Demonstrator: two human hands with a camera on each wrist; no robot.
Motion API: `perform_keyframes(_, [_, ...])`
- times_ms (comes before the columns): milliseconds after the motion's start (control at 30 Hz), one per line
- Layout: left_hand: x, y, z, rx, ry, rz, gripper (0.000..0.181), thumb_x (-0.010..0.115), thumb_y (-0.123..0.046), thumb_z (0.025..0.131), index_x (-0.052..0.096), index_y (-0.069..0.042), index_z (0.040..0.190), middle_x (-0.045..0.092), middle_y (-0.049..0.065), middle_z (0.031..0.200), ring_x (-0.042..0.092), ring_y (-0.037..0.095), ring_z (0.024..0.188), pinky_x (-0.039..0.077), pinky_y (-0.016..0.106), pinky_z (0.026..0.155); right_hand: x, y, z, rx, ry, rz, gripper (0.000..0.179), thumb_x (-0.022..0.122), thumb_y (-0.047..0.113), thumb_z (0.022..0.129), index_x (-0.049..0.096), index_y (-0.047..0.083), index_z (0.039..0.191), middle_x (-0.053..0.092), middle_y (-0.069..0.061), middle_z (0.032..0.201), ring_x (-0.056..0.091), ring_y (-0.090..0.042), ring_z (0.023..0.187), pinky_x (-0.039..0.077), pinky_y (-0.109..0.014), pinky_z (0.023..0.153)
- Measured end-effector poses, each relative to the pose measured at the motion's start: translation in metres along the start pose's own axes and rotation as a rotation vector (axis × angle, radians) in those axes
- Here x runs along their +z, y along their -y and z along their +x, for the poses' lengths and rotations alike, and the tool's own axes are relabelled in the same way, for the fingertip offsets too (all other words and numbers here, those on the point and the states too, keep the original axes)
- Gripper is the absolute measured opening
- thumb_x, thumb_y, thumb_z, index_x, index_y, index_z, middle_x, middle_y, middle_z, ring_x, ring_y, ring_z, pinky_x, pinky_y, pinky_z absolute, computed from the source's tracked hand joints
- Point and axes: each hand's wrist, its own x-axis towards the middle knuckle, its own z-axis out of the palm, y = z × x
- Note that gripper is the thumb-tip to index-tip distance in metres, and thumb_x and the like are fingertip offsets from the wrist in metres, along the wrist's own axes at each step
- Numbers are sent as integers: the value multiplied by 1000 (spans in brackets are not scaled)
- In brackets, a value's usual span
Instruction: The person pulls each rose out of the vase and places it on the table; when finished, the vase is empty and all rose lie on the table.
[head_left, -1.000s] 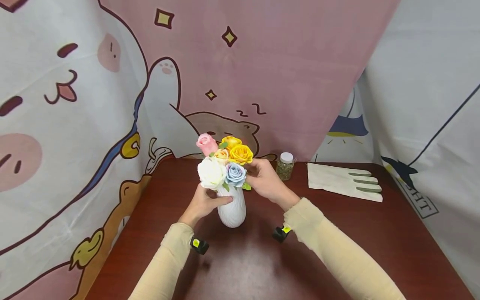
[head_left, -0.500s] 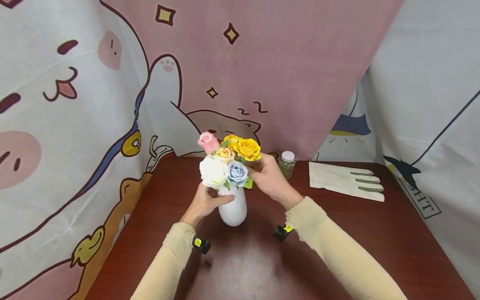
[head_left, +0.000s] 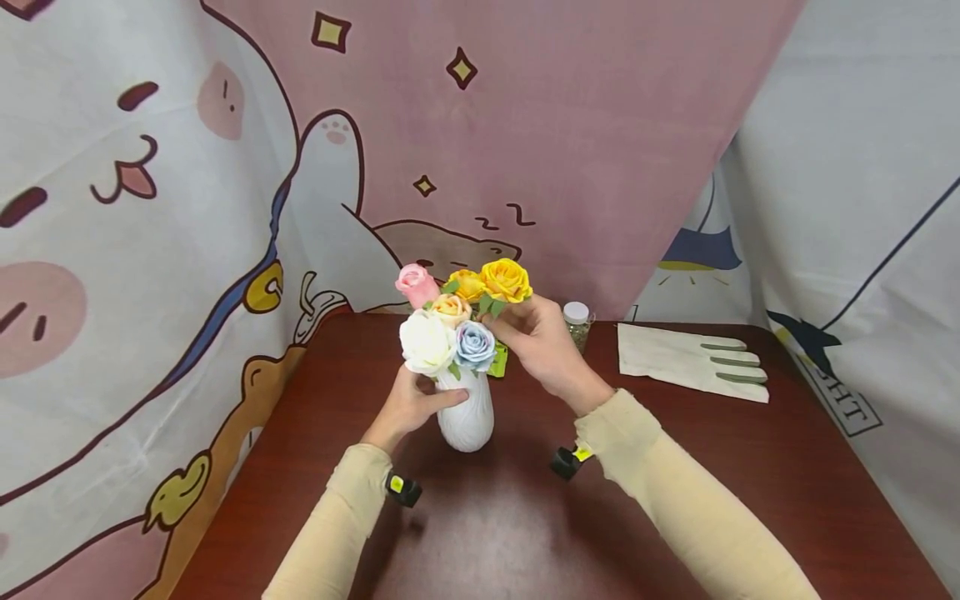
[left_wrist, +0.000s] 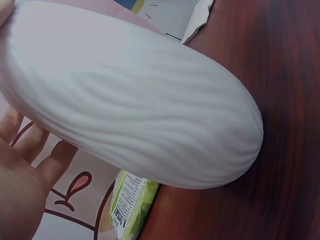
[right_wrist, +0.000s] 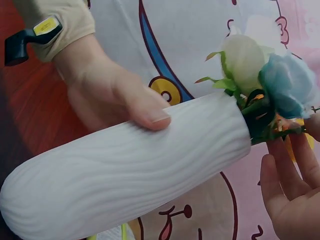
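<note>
A white ribbed vase [head_left: 467,421] stands on the table with several artificial roses in its mouth. My left hand [head_left: 407,406] grips the vase near its neck, the thumb across the front; in the right wrist view that thumb presses the ribbed wall. My right hand [head_left: 547,346] pinches below a large yellow rose [head_left: 506,280], at its leaves and stem. The lower stem is hidden behind the other flowers. Around it are a smaller yellow rose [head_left: 466,285], a pink rose [head_left: 417,285], a peach rose [head_left: 452,309], a white flower [head_left: 427,342] and a blue rose [head_left: 476,346].
Behind the vase lies a green packet [left_wrist: 131,202] with printed text. A white-lidded jar [head_left: 577,325] stands behind my right hand. Farther right, a pale glove [head_left: 690,358] lies flat on the dark red table [head_left: 735,483]. Printed cloth hangs around the table's back and sides.
The large yellow rose has moved up and to the right with my right hand, away from the bunch. After a slight early shift in view, my left hand and the vase stay in place.
</note>
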Motion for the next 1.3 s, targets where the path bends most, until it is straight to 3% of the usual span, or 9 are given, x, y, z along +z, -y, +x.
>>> perform_keyframes(233, [0, 2, 0, -1, 2, 17, 80, 87, 6, 81, 52, -15, 150, 62, 6, 140, 65, 22, 117, 58, 43, 95, -1, 8, 2, 44, -20, 114, 45, 71, 1, 99, 60, 4, 142, 74, -20, 119, 71, -21, 98, 60, -32, 90])
perform_keyframes(467, [1, 3, 0, -4, 1, -10, 80, 85, 8, 82, 51, -12, 151, 60, 8, 142, 63, 21, 120, 57, 40, 97, -3, 11, 1, 71, -25, 199, 38, 69, -4, 98, 60, -8, 134, 74, -6, 104, 72, -21, 99, 61, -34, 91])
perform_keyframes(767, [1, 1, -1, -20, -9, 28, 81, 86, 4, 82, 50, -16, 152, 59, 7, 142, 61, 22, 120, 57, 44, 96, -5, 16, 4, 21, -91, 288, 28, 72, -7, 95, 69, 0, 121, 74, -12, 109, 74, -25, 102, 62, -40, 90])
perform_keyframes(1033, [1, -1, 0, -30, -27, 54, 82, 87, 2, 82, 49, -16, 152, 59, 7, 144, 60, 24, 123, 55, 49, 99, -5, 21, 10, -63, -151, 333, 21, 71, -12, 93, 70, 3, 108, 75, -7, 103, 75, -23, 97, 63, -45, 87])
perform_keyframes(1300, [2, -1, -2, -34, -24, 40, 80, 86, 5, 82, 50, -14, 151, 59, 8, 143, 61, 22, 122, 56, 40, 98, -11, 30, 14, -126, -217, 394, 30, 69, -16, 92, 71, 11, 105, 74, -9, 105, 75, -24, 95, 63, -45, 85])
